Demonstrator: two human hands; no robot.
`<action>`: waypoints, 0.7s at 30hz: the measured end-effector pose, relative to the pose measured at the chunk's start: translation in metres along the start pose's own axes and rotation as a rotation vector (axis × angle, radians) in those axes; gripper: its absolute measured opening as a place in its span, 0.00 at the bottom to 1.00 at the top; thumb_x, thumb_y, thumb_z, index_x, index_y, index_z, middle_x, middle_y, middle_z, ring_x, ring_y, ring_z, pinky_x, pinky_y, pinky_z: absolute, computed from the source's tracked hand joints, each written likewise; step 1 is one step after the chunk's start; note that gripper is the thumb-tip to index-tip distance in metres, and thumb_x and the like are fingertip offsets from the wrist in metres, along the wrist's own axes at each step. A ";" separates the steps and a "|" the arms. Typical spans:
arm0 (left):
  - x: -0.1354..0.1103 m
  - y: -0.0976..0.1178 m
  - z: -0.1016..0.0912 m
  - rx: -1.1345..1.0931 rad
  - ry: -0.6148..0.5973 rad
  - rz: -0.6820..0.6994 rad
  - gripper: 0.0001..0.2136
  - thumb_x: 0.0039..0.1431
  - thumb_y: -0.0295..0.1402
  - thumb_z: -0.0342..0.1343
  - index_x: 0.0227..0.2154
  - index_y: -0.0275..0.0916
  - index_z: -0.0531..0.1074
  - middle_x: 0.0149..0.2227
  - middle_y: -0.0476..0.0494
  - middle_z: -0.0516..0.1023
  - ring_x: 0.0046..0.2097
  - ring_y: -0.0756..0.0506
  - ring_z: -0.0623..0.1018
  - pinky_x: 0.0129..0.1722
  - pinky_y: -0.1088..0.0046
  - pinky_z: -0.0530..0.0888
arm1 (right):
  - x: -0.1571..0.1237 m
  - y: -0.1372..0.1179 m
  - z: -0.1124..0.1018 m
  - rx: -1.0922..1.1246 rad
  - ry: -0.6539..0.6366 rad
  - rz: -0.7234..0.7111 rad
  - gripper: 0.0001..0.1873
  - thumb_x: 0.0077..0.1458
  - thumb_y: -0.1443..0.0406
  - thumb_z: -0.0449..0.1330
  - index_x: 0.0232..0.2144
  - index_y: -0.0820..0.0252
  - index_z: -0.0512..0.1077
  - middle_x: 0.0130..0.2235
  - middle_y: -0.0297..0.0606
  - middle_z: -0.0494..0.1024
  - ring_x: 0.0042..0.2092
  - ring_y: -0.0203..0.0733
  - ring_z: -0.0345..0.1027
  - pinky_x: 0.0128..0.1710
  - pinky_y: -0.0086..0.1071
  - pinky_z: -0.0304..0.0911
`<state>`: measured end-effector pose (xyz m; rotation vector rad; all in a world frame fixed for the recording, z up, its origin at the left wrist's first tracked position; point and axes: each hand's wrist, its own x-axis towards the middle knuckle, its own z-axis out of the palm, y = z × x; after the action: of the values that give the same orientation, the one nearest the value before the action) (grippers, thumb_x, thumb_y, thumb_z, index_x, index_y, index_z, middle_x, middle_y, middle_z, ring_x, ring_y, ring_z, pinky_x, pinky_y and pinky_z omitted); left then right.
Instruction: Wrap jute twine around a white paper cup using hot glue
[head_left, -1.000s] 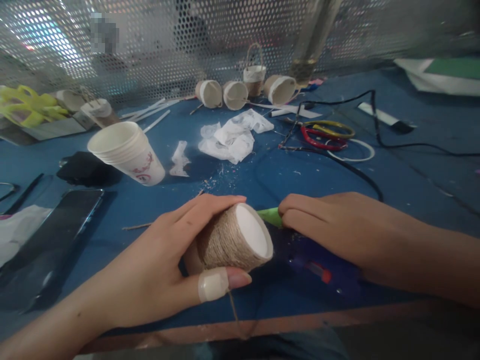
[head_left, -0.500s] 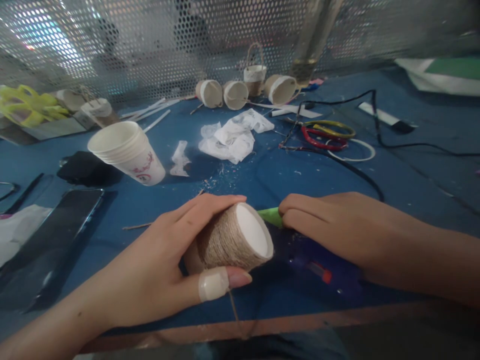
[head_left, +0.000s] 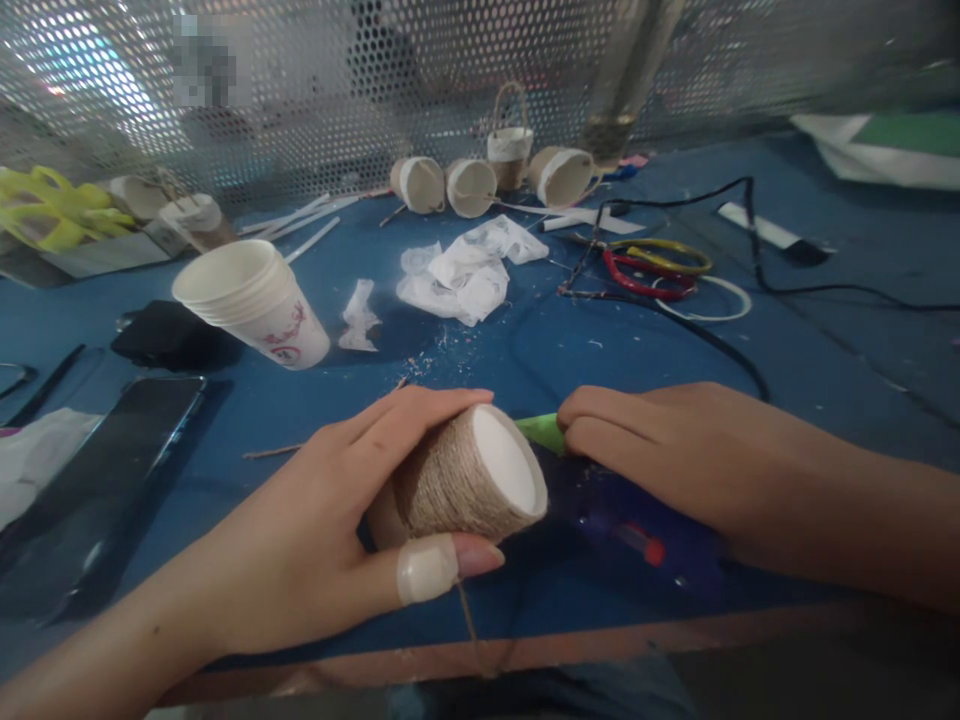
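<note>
On the blue surface (head_left: 825,330), near its front edge, my left hand (head_left: 330,540) grips a twine-wrapped cup (head_left: 457,485) lying on its side. My right hand (head_left: 675,460) is closed over a purple glue gun (head_left: 637,530), its green nozzle (head_left: 541,432) at the cup's rim. Glue could catch my fingertips, I judge. A phone (head_left: 105,480), stacked paper cups (head_left: 251,305) and a black cord (head_left: 697,330) crowd nearby, and the loose twine tail (head_left: 469,620) could snag.

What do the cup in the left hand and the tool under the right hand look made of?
Cup: seemingly white paper, matte base, wrapped in coarse tan twine, likely jute. Tool: glossy translucent purple plastic, green tip.
</note>
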<state>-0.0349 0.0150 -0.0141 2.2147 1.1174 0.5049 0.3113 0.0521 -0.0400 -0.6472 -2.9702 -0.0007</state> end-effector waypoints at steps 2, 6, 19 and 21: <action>0.000 -0.001 0.000 0.003 0.004 0.002 0.39 0.62 0.49 0.78 0.75 0.63 0.74 0.66 0.45 0.90 0.59 0.26 0.93 0.52 0.52 0.95 | 0.000 0.000 0.000 -0.008 0.014 -0.011 0.22 0.63 0.79 0.54 0.53 0.52 0.64 0.52 0.41 0.80 0.33 0.48 0.73 0.31 0.45 0.57; 0.001 0.001 0.000 -0.005 0.018 -0.012 0.38 0.61 0.49 0.79 0.74 0.62 0.76 0.65 0.46 0.90 0.59 0.26 0.93 0.52 0.51 0.95 | 0.001 0.000 0.001 0.009 -0.010 0.003 0.17 0.70 0.78 0.52 0.52 0.52 0.64 0.52 0.42 0.80 0.32 0.46 0.72 0.31 0.44 0.55; -0.003 -0.003 0.000 0.002 0.016 -0.001 0.39 0.62 0.50 0.79 0.76 0.64 0.75 0.67 0.46 0.90 0.61 0.24 0.92 0.53 0.50 0.95 | 0.001 0.000 -0.002 0.007 -0.043 0.014 0.27 0.56 0.81 0.56 0.54 0.53 0.66 0.52 0.42 0.81 0.34 0.48 0.73 0.33 0.45 0.57; -0.003 -0.004 0.000 0.006 0.017 -0.003 0.40 0.62 0.49 0.79 0.76 0.64 0.74 0.67 0.47 0.89 0.61 0.25 0.92 0.54 0.50 0.95 | 0.001 0.001 -0.002 -0.002 -0.030 0.004 0.26 0.57 0.80 0.55 0.54 0.53 0.66 0.52 0.42 0.81 0.34 0.48 0.72 0.32 0.45 0.57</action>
<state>-0.0390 0.0139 -0.0168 2.2168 1.1324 0.5202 0.3111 0.0528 -0.0383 -0.6599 -2.9977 0.0069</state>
